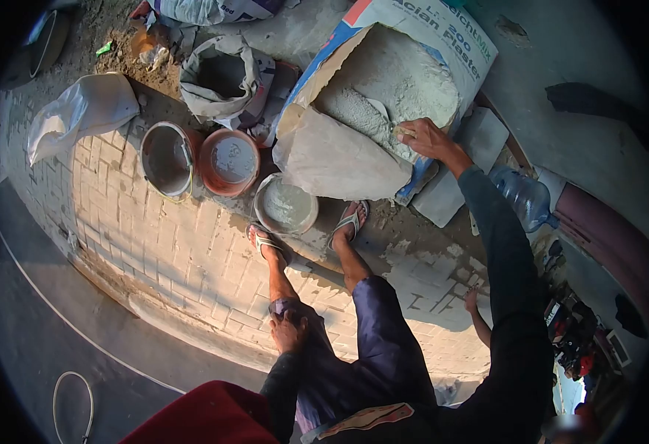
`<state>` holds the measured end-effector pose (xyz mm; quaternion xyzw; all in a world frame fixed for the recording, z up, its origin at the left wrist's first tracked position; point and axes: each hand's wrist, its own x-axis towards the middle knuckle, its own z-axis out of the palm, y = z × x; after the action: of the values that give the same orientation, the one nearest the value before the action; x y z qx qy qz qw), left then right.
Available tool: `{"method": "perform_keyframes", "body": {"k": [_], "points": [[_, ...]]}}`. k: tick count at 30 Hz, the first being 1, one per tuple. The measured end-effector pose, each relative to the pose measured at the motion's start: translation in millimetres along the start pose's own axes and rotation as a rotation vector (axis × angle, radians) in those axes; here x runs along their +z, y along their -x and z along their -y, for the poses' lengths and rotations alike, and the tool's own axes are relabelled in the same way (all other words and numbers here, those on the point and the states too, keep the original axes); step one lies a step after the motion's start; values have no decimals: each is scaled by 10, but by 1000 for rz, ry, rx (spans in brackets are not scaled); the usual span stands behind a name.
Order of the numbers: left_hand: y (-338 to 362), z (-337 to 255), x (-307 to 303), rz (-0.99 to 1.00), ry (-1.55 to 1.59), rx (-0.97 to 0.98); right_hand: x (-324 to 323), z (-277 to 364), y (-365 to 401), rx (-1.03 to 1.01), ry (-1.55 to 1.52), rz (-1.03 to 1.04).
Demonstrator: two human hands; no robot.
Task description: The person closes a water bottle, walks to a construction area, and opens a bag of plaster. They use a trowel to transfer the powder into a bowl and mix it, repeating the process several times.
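Observation:
My right hand is closed round the handle of a trowel, whose blade is partly sunk in pale plaster powder. The powder fills a torn-open plaster bag lettered "Acian Plaster". My left hand rests on my knee with its fingers spread, holding nothing. Between my sandalled feet and just in front of the bag stands a bucket with pale powder or mix in it.
Left of that bucket stand a reddish tub and a grey bucket. An open sack and a white plastic bag lie behind. Grey blocks and a clear water bottle are at right. Another person's bare foot shows on the paving.

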<state>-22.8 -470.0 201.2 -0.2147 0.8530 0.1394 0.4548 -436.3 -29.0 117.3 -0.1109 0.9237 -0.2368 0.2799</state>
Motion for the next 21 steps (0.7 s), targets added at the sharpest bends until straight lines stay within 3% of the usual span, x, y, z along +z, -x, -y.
{"method": "perform_keyframes", "body": {"k": [1, 2, 3, 5, 8, 12, 21], "points": [[1, 3, 10, -5, 2, -4, 48, 113, -36, 29, -92, -30], [-8, 9, 17, -2, 0, -5, 45, 194, -63, 175, -261, 79], [-8, 20, 22, 2, -4, -6, 18, 252, -61, 169, -265, 77], [2, 7, -12, 6, 3, -10, -59, 371, -24, 428, -492, 251], [-18, 25, -4, 15, -4, -15, -93, 425, 75, 398, -718, 216], [-22, 31, -20, 10, -10, 10, -172, 308, 147, 307, -725, 163], [-97, 124, 13, 19, -25, -14, -801, 434, 585, 378, -609, 37]]}}
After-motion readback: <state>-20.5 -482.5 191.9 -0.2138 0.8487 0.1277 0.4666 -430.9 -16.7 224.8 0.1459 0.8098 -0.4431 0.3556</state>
